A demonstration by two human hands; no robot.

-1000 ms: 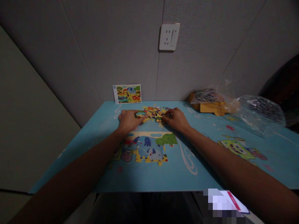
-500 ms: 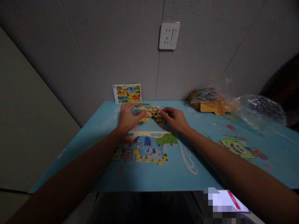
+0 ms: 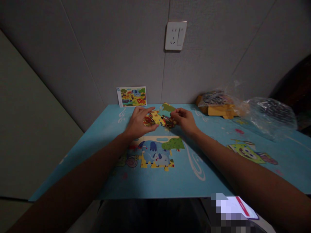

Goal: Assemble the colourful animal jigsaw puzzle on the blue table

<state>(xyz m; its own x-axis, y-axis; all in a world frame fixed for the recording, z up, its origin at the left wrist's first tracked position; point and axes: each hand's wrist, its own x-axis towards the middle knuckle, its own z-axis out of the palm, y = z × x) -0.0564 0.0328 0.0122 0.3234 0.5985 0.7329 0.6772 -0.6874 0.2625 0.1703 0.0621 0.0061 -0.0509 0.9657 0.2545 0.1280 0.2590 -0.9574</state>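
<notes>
My left hand (image 3: pixel 140 123) is at the left of a small pile of jigsaw puzzle pieces (image 3: pixel 155 117), thumb and fingers spread around its edge. At the pile's right side, the fingers of my right hand (image 3: pixel 183 119) are pinched at the edge of a green and blue puzzle piece (image 3: pixel 168 110); their tips are partly hidden. Nearer to me lies a joined puzzle section (image 3: pixel 155 153) with blue elephants and a green treetop, its lower edge uneven. My left wrist is close to its upper left corner.
A picture card (image 3: pixel 133 97) leans against the wall behind the blue table (image 3: pixel 102 184). On the right lie an orange package (image 3: pixel 220 111) and a clear plastic bag (image 3: pixel 269 116). A lit screen (image 3: pixel 239 207), partly blurred out, is below the table's front edge.
The pile looks spread differently, with yellow and green-blue pieces now showing on top. My left hand has shifted right over it, and my right hand has lifted slightly.
</notes>
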